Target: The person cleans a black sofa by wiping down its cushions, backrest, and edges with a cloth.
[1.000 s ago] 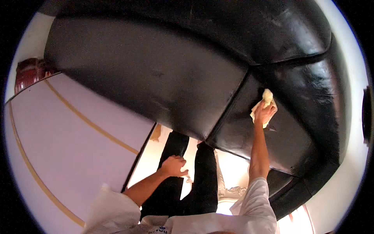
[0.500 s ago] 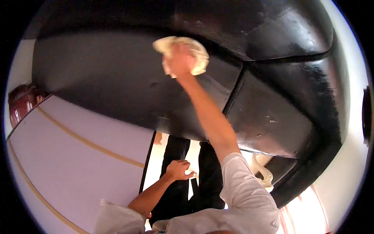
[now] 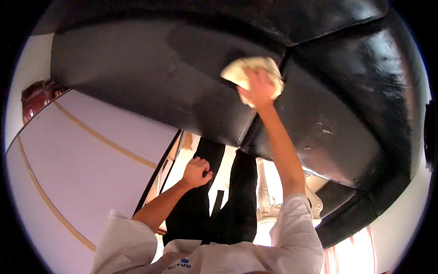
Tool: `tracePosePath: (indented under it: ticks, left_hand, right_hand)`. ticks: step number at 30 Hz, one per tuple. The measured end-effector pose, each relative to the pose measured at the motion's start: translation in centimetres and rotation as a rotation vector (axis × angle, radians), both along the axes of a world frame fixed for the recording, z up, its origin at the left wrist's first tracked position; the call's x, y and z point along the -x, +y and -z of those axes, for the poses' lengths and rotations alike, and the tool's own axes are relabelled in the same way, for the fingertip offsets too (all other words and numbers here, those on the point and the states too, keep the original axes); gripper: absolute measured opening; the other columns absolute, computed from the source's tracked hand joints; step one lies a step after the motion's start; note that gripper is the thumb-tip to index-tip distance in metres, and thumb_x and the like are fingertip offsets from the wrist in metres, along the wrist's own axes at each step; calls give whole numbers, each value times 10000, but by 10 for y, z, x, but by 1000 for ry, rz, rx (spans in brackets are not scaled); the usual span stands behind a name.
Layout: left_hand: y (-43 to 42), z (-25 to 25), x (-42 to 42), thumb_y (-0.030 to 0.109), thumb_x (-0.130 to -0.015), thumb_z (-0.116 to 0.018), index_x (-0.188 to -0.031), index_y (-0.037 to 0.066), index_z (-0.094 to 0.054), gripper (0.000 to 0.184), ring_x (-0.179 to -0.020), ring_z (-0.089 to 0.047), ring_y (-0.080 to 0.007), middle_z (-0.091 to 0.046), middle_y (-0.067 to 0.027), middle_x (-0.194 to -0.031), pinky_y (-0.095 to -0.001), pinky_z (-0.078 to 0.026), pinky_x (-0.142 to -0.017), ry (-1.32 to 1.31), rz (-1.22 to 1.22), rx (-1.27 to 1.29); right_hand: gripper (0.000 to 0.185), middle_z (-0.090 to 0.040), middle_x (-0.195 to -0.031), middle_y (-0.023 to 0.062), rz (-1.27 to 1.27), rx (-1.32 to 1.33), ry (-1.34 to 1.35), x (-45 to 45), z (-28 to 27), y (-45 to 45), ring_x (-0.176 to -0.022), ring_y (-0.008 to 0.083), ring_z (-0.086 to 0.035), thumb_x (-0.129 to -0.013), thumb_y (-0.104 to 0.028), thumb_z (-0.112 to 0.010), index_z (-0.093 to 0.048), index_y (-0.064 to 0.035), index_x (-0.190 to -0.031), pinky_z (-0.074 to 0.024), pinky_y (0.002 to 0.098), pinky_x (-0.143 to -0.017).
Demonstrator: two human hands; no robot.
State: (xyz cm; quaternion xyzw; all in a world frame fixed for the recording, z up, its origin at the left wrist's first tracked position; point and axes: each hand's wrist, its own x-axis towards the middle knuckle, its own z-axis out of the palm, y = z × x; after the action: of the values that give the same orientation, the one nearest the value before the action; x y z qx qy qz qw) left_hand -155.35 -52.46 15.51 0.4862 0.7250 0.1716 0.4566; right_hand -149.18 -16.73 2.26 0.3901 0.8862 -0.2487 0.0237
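My right hand [image 3: 260, 89] presses a pale yellow cloth [image 3: 237, 72] flat against the black leather sofa seat [image 3: 132, 77]. The cloth lies beside the seam between two seat sections and spreads out past the fingers. Its outline is slightly blurred. My left hand [image 3: 197, 172] hangs over my dark trousers, fingers loosely bent and thumb a little apart, with nothing visible in it. A darker, wet-looking patch shows on the seat behind the cloth.
A lilac board-like surface [image 3: 96, 150] with tan stripes stands at left. The sofa's backrest [image 3: 328, 18] and right armrest [image 3: 392, 155] curve around the seat, whose right section has small torn spots. Pale carved furniture legs [image 3: 264, 196] show below.
The right hand and cloth have moved right across the seat towards the seam. The left hand has shifted slightly up and left, its thumb drawn nearer the fingers. The view has shifted too.
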Motion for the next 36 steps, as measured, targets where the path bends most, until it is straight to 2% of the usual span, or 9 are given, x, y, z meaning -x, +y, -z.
tracePosePath:
  ticks: [4, 8, 11, 18, 19, 23, 28, 34, 36]
  left_hand:
    - [-9, 5, -13, 179, -729, -703, -715, 99, -527, 194, -712, -522, -265, -541, -51, -721, -405, -422, -659, 34, -15, -76]
    - [-13, 7, -25, 198, -734, -684, -709, 103, -550, 166, -789, -555, -272, -561, -62, -738, -411, -430, -711, 71, -52, -13]
    - [-19, 9, -20, 208, -725, -690, -710, 97, -545, 182, -791, -558, -274, -569, -61, -749, -411, -442, -707, 27, -82, 0]
    - [-25, 16, -14, 202, -749, -645, -691, 65, -649, 148, -716, -622, -307, -666, -95, -741, -418, -547, -624, 133, -298, 116]
    - [-18, 19, -11, 207, -761, -636, -700, 61, -656, 160, -725, -634, -306, -670, -101, -750, -424, -550, -629, 172, -265, 194]
    - [7, 11, -11, 220, -800, -615, -705, 53, -656, 197, -743, -674, -294, -670, -128, -755, -438, -558, -622, 161, -72, 355]
    - [-11, 14, -34, 202, -789, -622, -666, 67, -638, 183, -660, -651, -293, -656, -108, -711, -411, -545, -561, 311, -150, 197]
    - [-32, 10, -79, 144, -767, -627, -684, 53, -614, 124, -673, -637, -290, -646, -109, -736, -399, -543, -575, 220, -314, 137]
    - [-38, 9, -89, 162, -771, -624, -724, 48, -635, 123, -679, -640, -290, -637, -106, -727, -410, -548, -586, 193, -292, 169]
  right_hand:
    - [721, -499, -1143, 83, -55, -51, -116, -71, -16, -12, -1125, 324, -532, -618, -377, -855, -575, -226, -1265, -524, 476, -852]
    - [728, -510, -1079, 62, -10, -39, -59, -31, -4, -16, -1052, 269, -552, -619, -391, -845, -574, -202, -1268, -525, 442, -780]
    - [667, -503, -1056, 62, -140, -61, 85, 55, 3, -28, -1066, 272, -536, -680, -433, -810, -577, -201, -1259, -514, 439, -789]
    - [629, -512, -1253, 61, -356, 13, 141, 291, -3, -76, -1226, 279, -507, -772, -489, -743, -540, -210, -1298, -512, 443, -901]
    - [609, -534, -1185, 77, -341, -97, 230, 316, 7, -89, -1129, 264, -559, -764, -521, -734, -562, -190, -1245, -530, 421, -854]
    - [630, -512, -1223, 80, -237, -87, 206, 355, 11, -120, -1174, 287, -524, -786, -473, -741, -512, -196, -1304, -522, 426, -887]
    - [595, -537, -1182, 69, -411, 50, 211, 275, -3, -116, -1142, 279, -550, -751, -415, -784, -558, -217, -1264, -539, 441, -857]
    - [694, -520, -1048, 78, -316, 37, 57, -23, -17, -134, -1026, 278, -554, -661, -364, -839, -563, -207, -1279, -518, 434, -783]
    - [749, -493, -1113, 90, -338, 158, -154, -108, -30, -137, -1142, 310, -500, -666, -374, -831, -513, -188, -1318, -520, 470, -814]
